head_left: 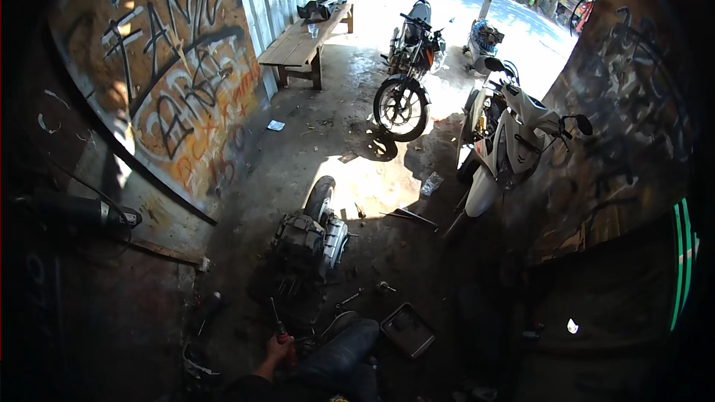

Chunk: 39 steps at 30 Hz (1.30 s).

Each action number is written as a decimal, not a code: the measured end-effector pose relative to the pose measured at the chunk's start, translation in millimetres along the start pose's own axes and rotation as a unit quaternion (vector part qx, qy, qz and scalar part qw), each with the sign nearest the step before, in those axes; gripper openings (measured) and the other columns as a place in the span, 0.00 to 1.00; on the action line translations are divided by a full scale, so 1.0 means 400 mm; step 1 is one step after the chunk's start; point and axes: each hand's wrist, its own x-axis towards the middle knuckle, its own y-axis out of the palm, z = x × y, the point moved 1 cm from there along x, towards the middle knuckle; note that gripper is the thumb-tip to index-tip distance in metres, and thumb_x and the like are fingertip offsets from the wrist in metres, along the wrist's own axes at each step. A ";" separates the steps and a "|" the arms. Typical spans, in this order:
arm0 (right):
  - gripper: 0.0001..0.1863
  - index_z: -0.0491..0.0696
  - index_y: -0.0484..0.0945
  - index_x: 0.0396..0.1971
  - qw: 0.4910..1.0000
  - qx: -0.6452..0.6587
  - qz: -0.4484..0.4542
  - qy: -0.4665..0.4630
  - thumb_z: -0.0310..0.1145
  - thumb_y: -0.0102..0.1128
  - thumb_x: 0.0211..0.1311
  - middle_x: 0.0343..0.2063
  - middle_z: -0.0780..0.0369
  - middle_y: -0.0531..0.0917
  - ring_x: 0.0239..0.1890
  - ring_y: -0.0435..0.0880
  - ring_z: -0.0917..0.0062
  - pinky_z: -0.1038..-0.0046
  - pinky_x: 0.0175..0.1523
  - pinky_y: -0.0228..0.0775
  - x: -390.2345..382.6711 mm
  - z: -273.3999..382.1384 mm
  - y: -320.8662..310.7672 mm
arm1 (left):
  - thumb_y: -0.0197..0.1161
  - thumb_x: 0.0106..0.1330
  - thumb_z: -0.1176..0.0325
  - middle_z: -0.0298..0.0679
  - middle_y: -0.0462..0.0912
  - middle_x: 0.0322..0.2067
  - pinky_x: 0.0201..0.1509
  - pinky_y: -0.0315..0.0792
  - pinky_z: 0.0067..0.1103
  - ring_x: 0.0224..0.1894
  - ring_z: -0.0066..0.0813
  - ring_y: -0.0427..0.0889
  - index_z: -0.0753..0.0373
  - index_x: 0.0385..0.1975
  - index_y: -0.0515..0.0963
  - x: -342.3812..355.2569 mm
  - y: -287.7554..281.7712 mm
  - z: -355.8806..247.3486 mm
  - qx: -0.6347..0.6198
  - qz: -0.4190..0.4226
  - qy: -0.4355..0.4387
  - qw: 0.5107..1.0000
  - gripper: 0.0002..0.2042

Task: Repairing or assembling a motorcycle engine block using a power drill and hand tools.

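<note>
My left hand [277, 350] grips a screwdriver [280, 331] by its red handle, its metal shaft pointing up toward a dark engine unit [296, 242] with a wheel [322, 195] on the floor in front of me. My bent jeans-clad leg [339, 350] is just right of the hand. Beside the leg lies a rectangular metal tray [407, 330]; a wrench [348, 298] and a small metal part [385, 287] lie just beyond it. My right hand does not show.
A black motorcycle [402, 104] and a white scooter [503, 149] stand ahead, another two-wheeler [480, 41] behind. A wooden bench [294, 52] lines the left. Graffitied walls [186, 82] flank the sunlit opening. Long tools [413, 217] and a plastic packet [430, 184] lie on the floor.
</note>
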 end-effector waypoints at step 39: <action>0.38 0.49 0.73 0.64 0.628 -0.723 0.156 -0.241 0.46 0.75 0.54 0.55 0.46 0.78 0.60 0.77 0.48 0.49 0.61 0.73 0.802 0.747 0.900 | 0.69 0.70 0.59 0.43 0.85 0.46 0.59 0.74 0.31 0.49 0.35 0.84 0.65 0.50 0.79 -0.072 0.190 -0.102 -0.172 -0.199 -0.107 0.959 0.17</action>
